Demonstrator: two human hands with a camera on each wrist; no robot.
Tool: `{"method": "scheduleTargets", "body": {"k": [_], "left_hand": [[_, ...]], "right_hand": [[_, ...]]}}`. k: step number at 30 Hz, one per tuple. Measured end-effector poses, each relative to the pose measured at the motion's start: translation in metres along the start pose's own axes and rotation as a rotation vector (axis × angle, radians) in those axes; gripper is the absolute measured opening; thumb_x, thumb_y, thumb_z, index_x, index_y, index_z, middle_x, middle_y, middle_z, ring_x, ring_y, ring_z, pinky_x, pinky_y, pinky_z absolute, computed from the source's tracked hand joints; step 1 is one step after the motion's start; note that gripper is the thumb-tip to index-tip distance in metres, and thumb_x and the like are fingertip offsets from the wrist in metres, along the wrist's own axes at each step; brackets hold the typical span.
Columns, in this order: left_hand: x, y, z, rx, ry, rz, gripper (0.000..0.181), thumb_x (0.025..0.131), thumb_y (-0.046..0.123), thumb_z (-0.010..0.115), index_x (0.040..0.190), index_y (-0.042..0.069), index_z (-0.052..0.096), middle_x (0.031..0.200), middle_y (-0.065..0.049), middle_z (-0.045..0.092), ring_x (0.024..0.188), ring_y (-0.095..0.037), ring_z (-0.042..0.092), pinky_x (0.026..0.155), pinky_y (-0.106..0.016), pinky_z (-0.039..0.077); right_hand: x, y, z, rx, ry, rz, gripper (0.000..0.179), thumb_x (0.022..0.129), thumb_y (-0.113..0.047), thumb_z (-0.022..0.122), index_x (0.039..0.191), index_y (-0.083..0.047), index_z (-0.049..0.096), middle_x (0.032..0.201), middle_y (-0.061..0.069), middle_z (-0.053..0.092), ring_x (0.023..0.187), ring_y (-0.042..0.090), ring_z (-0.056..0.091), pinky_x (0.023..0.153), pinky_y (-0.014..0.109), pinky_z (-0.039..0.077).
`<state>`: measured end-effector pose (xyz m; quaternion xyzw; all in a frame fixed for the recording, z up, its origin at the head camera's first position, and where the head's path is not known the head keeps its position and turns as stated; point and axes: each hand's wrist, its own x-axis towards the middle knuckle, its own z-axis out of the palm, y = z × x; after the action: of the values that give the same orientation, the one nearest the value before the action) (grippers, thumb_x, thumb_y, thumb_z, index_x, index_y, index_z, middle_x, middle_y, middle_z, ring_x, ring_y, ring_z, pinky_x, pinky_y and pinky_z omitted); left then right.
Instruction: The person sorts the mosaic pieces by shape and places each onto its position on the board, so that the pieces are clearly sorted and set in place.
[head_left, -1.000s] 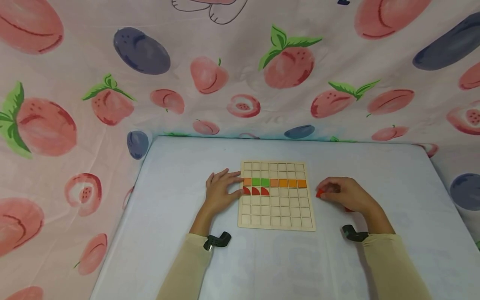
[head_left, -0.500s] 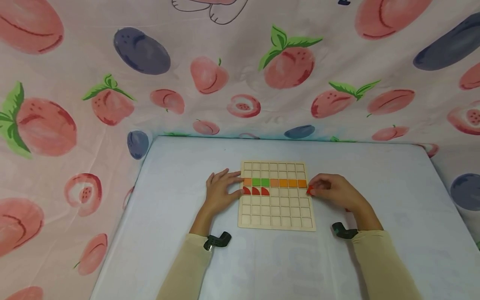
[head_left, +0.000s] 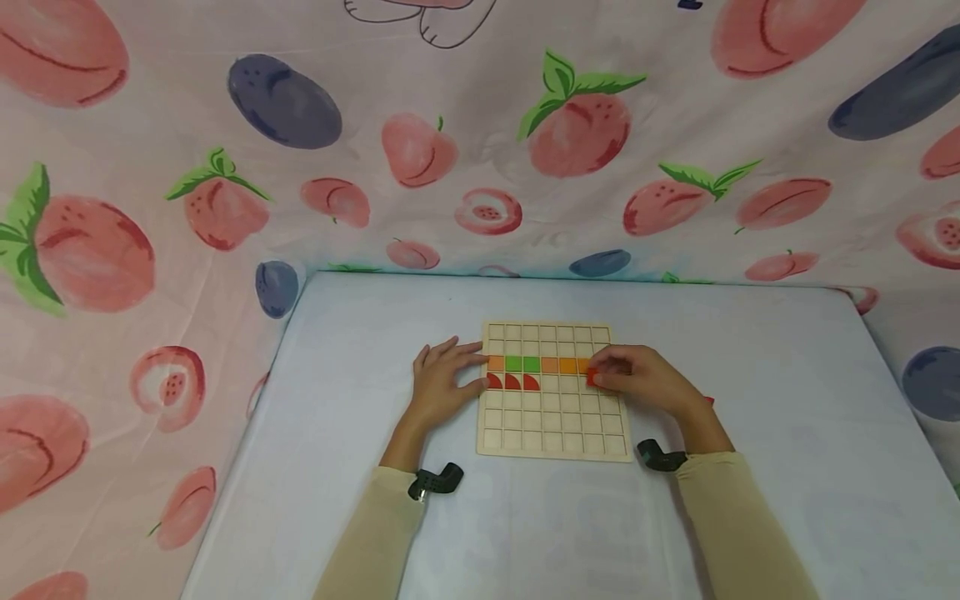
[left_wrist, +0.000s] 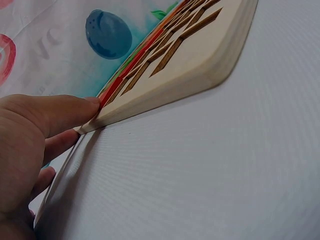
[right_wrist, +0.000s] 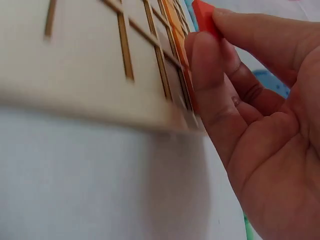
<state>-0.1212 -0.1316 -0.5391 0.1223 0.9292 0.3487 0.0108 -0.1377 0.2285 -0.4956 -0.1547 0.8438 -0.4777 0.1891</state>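
Observation:
A pale wooden grid board [head_left: 552,425] lies on the white table. One row of its cells holds orange and green square tiles; in the row below, at the left, sit three tiles with red quarter-circles [head_left: 512,382]. My left hand [head_left: 441,385] rests at the board's left edge, its fingers extended and the thumb [left_wrist: 75,111] touching the rim. Over the board's right part, my right hand [head_left: 648,379] pinches a red tile [right_wrist: 204,17] between thumb and fingers, held above the cells. The rightmost orange tile is hidden behind that hand.
Another red piece [head_left: 708,401] lies on the table [head_left: 795,358] beyond my right wrist, mostly covered by it. A fruit-printed cloth [head_left: 420,75] hangs behind and at the sides of the table. Both wrists carry dark camera mounts.
My right hand has moved left with the red tile, from beside the board to over its right-hand cells. The left hand and the board have stayed in place.

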Motion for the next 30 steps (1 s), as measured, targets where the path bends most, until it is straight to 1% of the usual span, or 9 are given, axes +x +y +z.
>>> {"method": "scheduleTargets", "body": {"k": [3,6,13,22,30], "left_hand": [[0.001,0.000,0.000,0.001,-0.005,-0.002,0.038,0.091,0.036,0.074,0.128,0.028,0.072,0.149,0.010,0.058,0.153,-0.023,0.032,0.124,-0.058,0.006],[0.001,0.000,0.000,0.006,-0.006,-0.001,0.038,0.091,0.036,0.074,0.128,0.028,0.072,0.149,0.010,0.058,0.153,-0.023,0.032,0.124,-0.059,0.006],[0.001,0.000,0.000,0.010,-0.006,-0.006,0.038,0.091,0.035,0.074,0.128,0.029,0.072,0.149,0.011,0.058,0.153,-0.023,0.032,0.124,-0.058,0.005],[0.000,-0.001,0.000,0.003,-0.003,-0.005,0.038,0.090,0.035,0.074,0.127,0.028,0.072,0.148,0.010,0.058,0.153,-0.023,0.032,0.124,-0.058,0.005],[0.001,-0.001,0.000,0.003,-0.004,-0.001,0.038,0.090,0.036,0.074,0.128,0.028,0.072,0.149,0.010,0.058,0.153,-0.023,0.032,0.124,-0.058,0.005]], "right_hand": [[0.004,-0.003,0.004,-0.013,-0.012,-0.029,0.021,0.093,-0.013,0.074,0.114,-0.007,0.073,0.104,0.010,0.072,0.092,0.016,0.064,0.081,0.020,0.053],[0.008,-0.006,0.009,-0.005,-0.016,-0.041,0.022,0.092,-0.012,0.075,0.113,-0.008,0.072,0.102,0.009,0.072,0.093,0.017,0.064,0.082,0.020,0.054],[0.015,-0.010,0.021,0.004,0.007,-0.064,0.017,0.091,-0.010,0.076,0.108,-0.008,0.073,0.098,0.008,0.072,0.089,0.017,0.065,0.079,0.021,0.054],[0.025,-0.018,0.037,-0.027,0.016,-0.054,0.016,0.090,-0.012,0.078,0.106,-0.012,0.076,0.095,0.004,0.072,0.086,0.017,0.065,0.077,0.024,0.054],[0.031,-0.020,0.044,-0.056,0.027,0.018,0.013,0.090,-0.016,0.077,0.103,-0.019,0.077,0.092,-0.001,0.073,0.083,0.018,0.066,0.076,0.029,0.054]]}}
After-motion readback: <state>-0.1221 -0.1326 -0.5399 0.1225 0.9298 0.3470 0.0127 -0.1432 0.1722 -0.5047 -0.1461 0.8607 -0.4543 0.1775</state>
